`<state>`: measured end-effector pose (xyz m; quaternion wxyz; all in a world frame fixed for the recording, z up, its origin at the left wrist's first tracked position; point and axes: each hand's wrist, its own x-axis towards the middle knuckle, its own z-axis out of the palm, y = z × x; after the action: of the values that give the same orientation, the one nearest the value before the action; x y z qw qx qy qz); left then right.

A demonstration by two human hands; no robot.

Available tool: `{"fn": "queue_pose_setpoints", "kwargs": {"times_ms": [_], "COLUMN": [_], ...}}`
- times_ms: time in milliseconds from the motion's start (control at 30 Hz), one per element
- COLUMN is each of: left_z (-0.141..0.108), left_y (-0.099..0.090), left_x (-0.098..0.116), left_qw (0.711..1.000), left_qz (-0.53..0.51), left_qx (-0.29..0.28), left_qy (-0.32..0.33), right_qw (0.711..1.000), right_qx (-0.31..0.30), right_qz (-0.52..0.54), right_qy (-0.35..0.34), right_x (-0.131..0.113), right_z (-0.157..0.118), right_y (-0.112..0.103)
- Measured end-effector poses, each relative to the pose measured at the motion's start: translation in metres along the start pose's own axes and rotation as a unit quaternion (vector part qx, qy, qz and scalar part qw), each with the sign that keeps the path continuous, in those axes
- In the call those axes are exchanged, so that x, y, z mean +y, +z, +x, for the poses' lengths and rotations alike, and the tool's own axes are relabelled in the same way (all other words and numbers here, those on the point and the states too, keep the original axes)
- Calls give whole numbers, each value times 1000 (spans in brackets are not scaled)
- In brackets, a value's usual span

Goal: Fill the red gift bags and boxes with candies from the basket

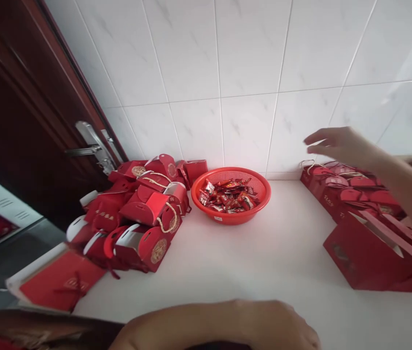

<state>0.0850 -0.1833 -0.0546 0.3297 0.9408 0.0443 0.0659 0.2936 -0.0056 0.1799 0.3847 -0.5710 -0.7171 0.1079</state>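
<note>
My right hand [337,142] is raised over the row of red gift boxes [320,190] at the right, near the tiled wall. Its thumb and fingers are a little apart, and nothing shows between them. Low in the view, my left forearm reaches across the front of the white table [264,262]. The back of my left hand [286,323] shows at the bottom edge, but its fingers are out of sight. An open-topped red paper bag or box [377,257] stands to the right, below my right forearm.
A red plastic basket [231,217] with several wrapped sweets [230,197] stands by the wall. Red boxes with rope handles [144,209] are heaped at the left, and a red box [63,279] lies before them. Beyond is a dark door [38,92] with a metal handle [89,150].
</note>
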Motion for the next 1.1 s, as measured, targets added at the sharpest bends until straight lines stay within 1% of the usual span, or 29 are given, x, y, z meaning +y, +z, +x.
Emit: {"fn": "queue_pose_setpoints", "kwargs": {"times_ms": [67,133,200,233,267,300,333,367,433,467,500,567,667,733,767,833,900,967,1033,1100], "left_z": [-13,-36,-67,-86,-106,-126,-147,-168,-206,-222,-236,-255,-265,-262,-259,-247,-232,-215,-197,-179], "left_y": [-32,-69,-105,-120,-134,-144,-153,-159,-166,-167,-169,-170,-172,-174,-174,-176,-177,-179,-180,-179], "left_x": [23,49,72,81,87,91,92,92,85,80,76,67,65,70,74,84,92,96,95,88], "left_qw": [995,981,957,934,896,849,802,757,675,646,628,618,616,613,612,617,641,678,717,754], "left_qz": [76,122,156,174,201,233,263,290,304,294,280,251,244,271,289,314,304,271,238,208], "left_qx": [59,129,201,254,326,396,454,496,552,577,601,620,593,576,576,590,606,607,596,575], "left_qy": [-25,-73,-139,-183,-226,-260,-286,-311,-382,-405,-407,-413,-458,-468,-458,-416,-359,-312,-274,-239], "right_qw": [993,975,958,951,945,940,938,937,926,920,914,905,902,902,902,902,906,912,916,917], "right_qx": [-78,-138,-166,-170,-180,-190,-201,-212,-256,-280,-301,-331,-338,-332,-328,-314,-288,-245,-197,-158], "right_qz": [19,31,37,44,53,65,76,86,109,118,122,127,146,167,177,200,226,261,301,333], "right_qy": [-86,-169,-232,-254,-269,-275,-271,-264,-255,-249,-243,-234,-224,-218,-217,-217,-213,-198,-176,-152], "right_x": [-33,-54,-66,-69,-70,-69,-67,-64,-57,-54,-51,-47,-45,-46,-46,-47,-49,-54,-60,-65], "right_z": [-20,-43,-66,-77,-87,-95,-103,-109,-119,-123,-125,-130,-132,-132,-131,-128,-126,-124,-122,-120], "right_y": [30,60,86,98,108,118,126,135,149,155,161,168,171,170,169,169,169,168,167,165]}}
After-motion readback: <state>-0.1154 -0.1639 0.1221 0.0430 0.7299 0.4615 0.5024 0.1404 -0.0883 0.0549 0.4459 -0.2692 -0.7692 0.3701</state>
